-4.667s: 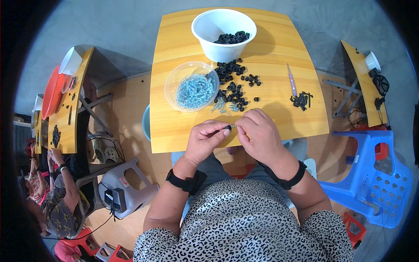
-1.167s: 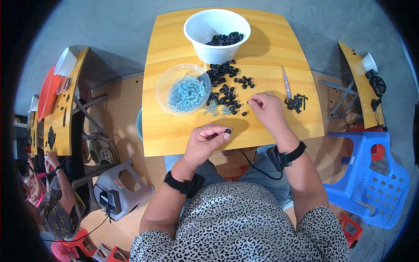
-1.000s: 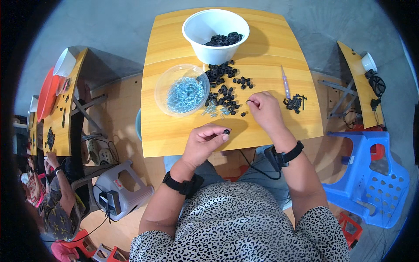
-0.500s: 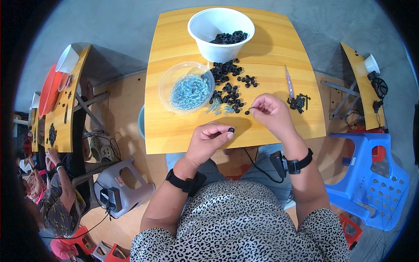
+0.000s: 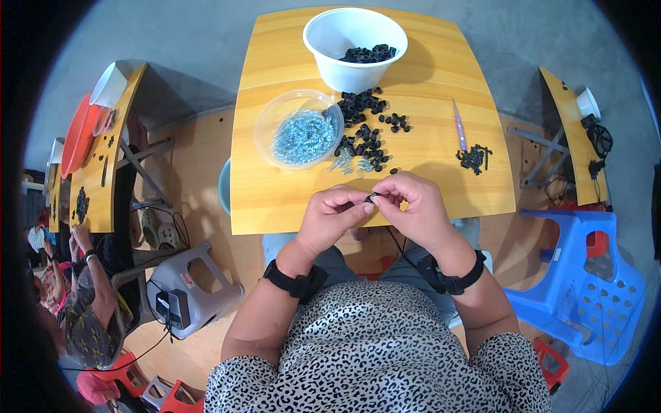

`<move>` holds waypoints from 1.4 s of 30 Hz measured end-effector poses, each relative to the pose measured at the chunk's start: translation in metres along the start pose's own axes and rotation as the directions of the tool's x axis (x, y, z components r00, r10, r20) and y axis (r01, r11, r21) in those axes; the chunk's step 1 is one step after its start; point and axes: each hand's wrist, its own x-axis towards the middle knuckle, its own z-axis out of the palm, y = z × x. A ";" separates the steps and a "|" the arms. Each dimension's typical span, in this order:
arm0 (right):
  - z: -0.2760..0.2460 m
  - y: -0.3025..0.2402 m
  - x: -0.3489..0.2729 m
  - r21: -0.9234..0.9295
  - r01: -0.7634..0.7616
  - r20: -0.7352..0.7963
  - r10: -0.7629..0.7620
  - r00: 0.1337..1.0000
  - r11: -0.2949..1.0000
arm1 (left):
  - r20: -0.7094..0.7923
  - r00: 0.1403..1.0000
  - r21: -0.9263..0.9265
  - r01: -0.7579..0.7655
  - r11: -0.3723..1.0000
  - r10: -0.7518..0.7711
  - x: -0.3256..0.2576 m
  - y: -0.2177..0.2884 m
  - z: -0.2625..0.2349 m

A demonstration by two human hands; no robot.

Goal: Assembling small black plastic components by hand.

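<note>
Just above the table's near edge, my left hand and my right hand meet fingertip to fingertip. Between them is a small black plastic part, mostly covered by the fingers. Both hands are closed in a pinch on it; whether it is one piece or two, I cannot tell. Beyond my hands lie many small black caps in a loose heap. A few metal springs lie beside a clear round tub full of springs.
A white bowl holding black parts stands at the far side of the wooden table. To the right lie a screwdriver and a pile of black screw-like pieces. A blue stool stands right, a grey stool left, near another person.
My right hand has come down and left from beside the black caps to my left hand. Their fingertips now meet at the small black part.
</note>
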 end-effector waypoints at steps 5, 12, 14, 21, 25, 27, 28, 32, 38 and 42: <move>0.001 -0.004 -0.001 -0.053 0.042 -0.004 -0.042 0.999 0.998 | -0.001 1.000 -0.005 -0.015 1.000 0.015 -0.002 0.001 0.001; 0.003 0.000 -0.007 -0.150 0.217 -0.063 -0.228 0.972 0.965 | -0.019 1.000 -0.021 -0.005 1.000 0.004 -0.004 0.003 0.003; 0.001 -0.003 -0.010 -0.172 0.240 -0.059 -0.253 0.966 0.955 | -0.024 1.000 -0.048 0.018 0.999 -0.020 -0.004 0.004 0.005; 0.001 -0.008 -0.020 -0.289 0.265 -0.032 -0.286 0.958 0.920 | -0.061 0.998 -0.010 -0.007 1.000 0.006 -0.002 0.014 0.014; 0.001 -0.010 -0.024 -0.263 0.255 -0.019 -0.269 0.963 0.931 | -0.088 0.996 0.030 0.022 0.999 -0.020 -0.003 0.022 0.019; 0.001 -0.011 -0.024 -0.299 0.273 -0.024 -0.293 0.956 0.915 | -0.094 0.995 0.024 0.020 1.000 -0.018 -0.004 0.022 0.021; 0.001 -0.011 -0.024 -0.298 0.273 -0.023 -0.293 0.956 0.914 | -0.101 0.995 0.018 0.019 1.000 -0.017 -0.005 0.022 0.022; 0.001 -0.010 -0.023 -0.352 0.312 -0.046 -0.349 0.936 0.883 | -0.117 0.992 0.039 0.043 0.998 -0.039 -0.006 0.027 0.026; -0.002 -0.010 -0.024 -0.373 0.340 -0.043 -0.382 0.923 0.863 | -0.144 0.990 0.046 0.013 0.999 -0.006 -0.005 0.027 0.030; -0.002 -0.012 -0.026 -0.370 0.359 -0.025 -0.395 0.918 0.857 | -0.119 0.986 0.103 -0.107 0.989 0.119 -0.007 0.021 0.029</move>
